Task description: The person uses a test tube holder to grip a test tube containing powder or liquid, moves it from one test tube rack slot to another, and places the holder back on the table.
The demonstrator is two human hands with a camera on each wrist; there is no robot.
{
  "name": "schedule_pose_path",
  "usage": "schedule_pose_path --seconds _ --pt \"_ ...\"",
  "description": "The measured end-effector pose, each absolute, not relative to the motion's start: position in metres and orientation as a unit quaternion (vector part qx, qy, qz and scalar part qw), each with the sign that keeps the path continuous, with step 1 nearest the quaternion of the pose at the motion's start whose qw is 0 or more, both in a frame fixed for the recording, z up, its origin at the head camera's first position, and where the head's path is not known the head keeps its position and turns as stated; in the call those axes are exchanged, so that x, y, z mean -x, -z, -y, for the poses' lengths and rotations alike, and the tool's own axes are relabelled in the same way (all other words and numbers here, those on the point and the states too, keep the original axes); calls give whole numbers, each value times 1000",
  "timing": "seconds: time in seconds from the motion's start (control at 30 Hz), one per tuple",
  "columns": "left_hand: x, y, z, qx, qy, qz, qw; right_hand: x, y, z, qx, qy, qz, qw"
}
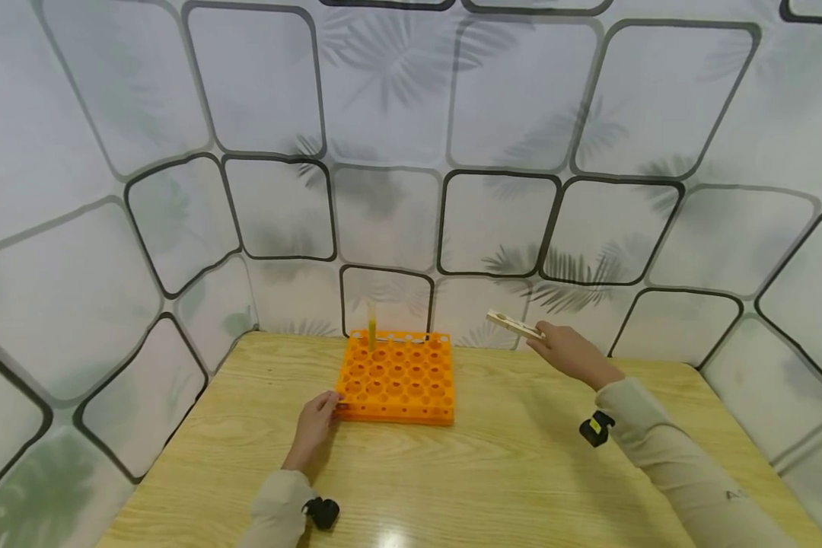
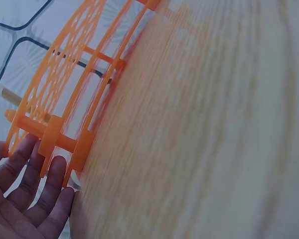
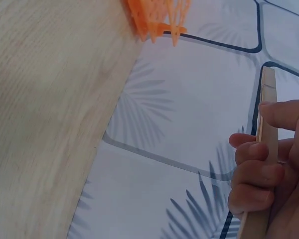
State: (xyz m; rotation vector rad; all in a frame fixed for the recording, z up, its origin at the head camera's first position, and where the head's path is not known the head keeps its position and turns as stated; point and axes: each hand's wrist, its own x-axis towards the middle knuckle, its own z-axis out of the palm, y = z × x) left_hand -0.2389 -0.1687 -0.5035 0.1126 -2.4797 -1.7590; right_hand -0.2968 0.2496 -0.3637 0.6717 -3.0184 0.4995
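Note:
On the wooden table stands an orange plastic test tube rack [image 1: 396, 414], its top plate full of round holes. One test tube with yellow contents [image 1: 372, 335] is upright in the rack's back left area. My left hand [image 1: 315, 426] holds the rack's front left corner; in the left wrist view its fingers [image 2: 53, 181] lie against the rack's side, with the thumb at the top plate. Raised above the table, right of the rack, my right hand [image 1: 570, 352] grips a wooden test tube clamp [image 1: 514, 324]. In the right wrist view, fingers wrap round the clamp's handle, and its jaw end points away.
The pale wood-grain table [image 1: 411, 472] reaches back to a patterned curtain-like wall [image 1: 383, 221], which also closes in the left and right sides. A black wrist device [image 1: 322, 513] is on the left sleeve, another [image 1: 596, 428] on the right.

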Motion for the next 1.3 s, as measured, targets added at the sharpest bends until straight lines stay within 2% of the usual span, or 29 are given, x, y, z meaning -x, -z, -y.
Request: schedule_pose_path --seconds 0.23,0.53,1.3 --pt "240 506 168 -35 570 819 53 295 357 -250 -217 -149 965 8" --pt "240 504 168 -37 569 820 54 296 348 -250 -218 -88 971 53" --pt "240 504 169 -35 566 821 60 303 339 -234 -216 -75 971 66"
